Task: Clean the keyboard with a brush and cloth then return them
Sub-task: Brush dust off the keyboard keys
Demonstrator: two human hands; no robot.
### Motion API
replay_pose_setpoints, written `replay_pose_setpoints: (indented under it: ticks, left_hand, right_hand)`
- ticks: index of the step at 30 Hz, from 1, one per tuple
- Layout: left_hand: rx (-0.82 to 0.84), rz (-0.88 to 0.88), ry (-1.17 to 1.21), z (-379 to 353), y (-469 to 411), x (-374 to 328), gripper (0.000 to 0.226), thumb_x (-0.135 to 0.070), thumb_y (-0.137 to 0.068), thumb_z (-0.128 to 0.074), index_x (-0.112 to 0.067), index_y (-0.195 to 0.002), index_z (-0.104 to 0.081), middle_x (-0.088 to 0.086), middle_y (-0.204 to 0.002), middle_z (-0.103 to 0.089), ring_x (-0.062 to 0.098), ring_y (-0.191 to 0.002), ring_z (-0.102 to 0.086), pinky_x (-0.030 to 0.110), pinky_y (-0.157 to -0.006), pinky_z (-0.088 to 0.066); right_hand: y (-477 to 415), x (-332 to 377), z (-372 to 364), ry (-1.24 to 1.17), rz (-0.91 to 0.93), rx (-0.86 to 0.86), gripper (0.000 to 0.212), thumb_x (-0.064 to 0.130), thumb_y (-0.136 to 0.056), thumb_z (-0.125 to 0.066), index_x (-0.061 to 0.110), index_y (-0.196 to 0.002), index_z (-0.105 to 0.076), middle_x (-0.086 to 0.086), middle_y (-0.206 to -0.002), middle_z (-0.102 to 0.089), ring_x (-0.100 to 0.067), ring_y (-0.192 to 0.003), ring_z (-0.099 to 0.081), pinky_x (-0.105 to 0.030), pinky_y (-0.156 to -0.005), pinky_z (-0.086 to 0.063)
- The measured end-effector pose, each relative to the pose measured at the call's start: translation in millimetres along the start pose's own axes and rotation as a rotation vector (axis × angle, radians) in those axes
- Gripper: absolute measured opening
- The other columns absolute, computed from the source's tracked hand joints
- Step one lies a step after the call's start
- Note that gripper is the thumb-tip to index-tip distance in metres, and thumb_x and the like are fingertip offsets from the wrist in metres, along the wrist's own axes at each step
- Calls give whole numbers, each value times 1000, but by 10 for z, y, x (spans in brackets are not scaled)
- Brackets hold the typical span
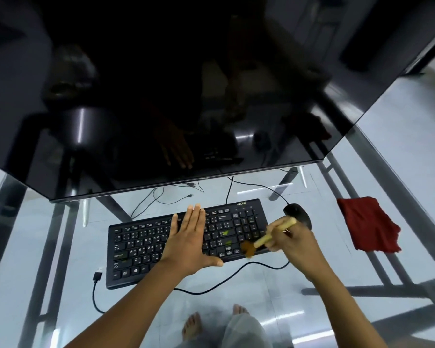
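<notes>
Left hand (190, 237) flat, fingers straight, hiding keyboard (141, 244) middle keys | right hand (293, 243) grips brush (261, 241), bristles blurred, handle slanting toward mouse (298, 214)

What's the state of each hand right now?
Left hand: open, fingers straight, flat on the keyboard.
Right hand: closed on the brush, bristles at the keyboard's right end.

"acer" logo (241, 203) on keyboard (141, 247)

The left hand (190, 243) covers the middle keys of the keyboard (141, 249). The bristles of the brush (263, 240) are blurred. The monitor (161, 84) is cut off at the top edge.
</notes>
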State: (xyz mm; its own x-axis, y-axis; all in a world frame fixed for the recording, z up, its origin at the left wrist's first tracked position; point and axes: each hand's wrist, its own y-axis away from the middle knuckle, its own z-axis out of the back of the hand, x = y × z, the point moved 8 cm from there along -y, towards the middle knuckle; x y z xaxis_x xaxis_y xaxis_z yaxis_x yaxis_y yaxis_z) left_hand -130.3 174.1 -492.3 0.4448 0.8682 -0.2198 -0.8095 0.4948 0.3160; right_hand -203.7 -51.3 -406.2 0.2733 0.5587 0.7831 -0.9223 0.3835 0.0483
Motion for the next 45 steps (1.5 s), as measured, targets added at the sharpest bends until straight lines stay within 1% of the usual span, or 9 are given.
replay_pose_setpoints:
  ticks: [10,13,17,20,24,28,32,36,45]
  left_hand:
    - [-6,-18,-8,-44,-9,19,134,-95,-56,-34,-14,-147,25,0,-155,32,17,-142,32,47,-116,18]
    - [-11,-22,-19,-39,-11,12,136,-96,-52,-26,-14,-149,21,0,-156,31,16,-142,31,47,-116,17]
    - [-2,-17,-16,-46,-11,11,138,-97,-47,-18,-14,-151,19,0,-157,30,16,-142,31,48,-117,16]
    - [3,-19,-19,-42,-10,7,137,-97,-47,-18,-15,-151,20,0,-157,29,16,-142,31,47,-117,16]
    - [0,-17,-19,-51,-4,13,135,-96,-54,-28,-15,-151,19,0,-157,29,15,-142,32,46,-116,18]
    - [-22,-16,-14,-40,-1,21,136,-97,-52,-26,-15,-151,18,-1,-158,28,15,-142,31,45,-115,19]
    - [-27,-15,7,-44,-6,18,138,-97,-48,-23,-15,-151,17,-1,-157,28,15,-142,30,45,-114,19]
    - [-29,-16,1,-39,3,21,137,-97,-52,-29,-15,-152,17,-2,-157,28,15,-142,30,45,-115,19]
    - [-9,-5,17,-22,4,8,136,-94,-55,-37,-16,-151,19,-2,-156,30,15,-142,32,45,-115,19]
  right_hand:
    - [47,-49,99,-75,-46,-228,15,5,-91,-60,18,-84,-63,1,-88,-67,2,-80,-64,-6,-72,-46]
    - [-59,-78,-66,-84,-33,-98,8,10,-94,-57,11,-88,-62,-7,-80,-72,-20,-75,-70,-25,-69,-57]
    - [-161,-28,37,-82,-59,-271,10,9,-92,-58,16,-85,-62,-8,-87,-67,-19,-78,-65,-18,-70,-49]
    - [-239,27,-156,-112,-23,-125,8,14,-94,-58,14,-87,-62,-2,-76,-72,-20,-74,-70,-24,-70,-56]
    - [-278,233,-145,37,77,-176,11,6,-93,-57,11,-91,-66,4,-99,-60,-3,-81,-59,-2,-78,-41]
    - [-313,283,-322,38,102,9,10,12,-95,-56,14,-86,-62,1,-77,-72,-8,-71,-68,-25,-77,-56]
    - [-337,283,-95,90,28,-193,22,3,-92,-55,21,-81,-60,4,-91,-65,-4,-80,-60,-3,-75,-43]
    - [-314,197,-275,32,-10,18,11,8,-95,-53,11,-89,-61,1,-75,-73,-20,-76,-70,-35,-79,-58]
    - [-240,-27,88,107,-31,-77,12,10,-93,-57,18,-86,-62,0,-77,-69,-20,-73,-66,-21,-69,-52]
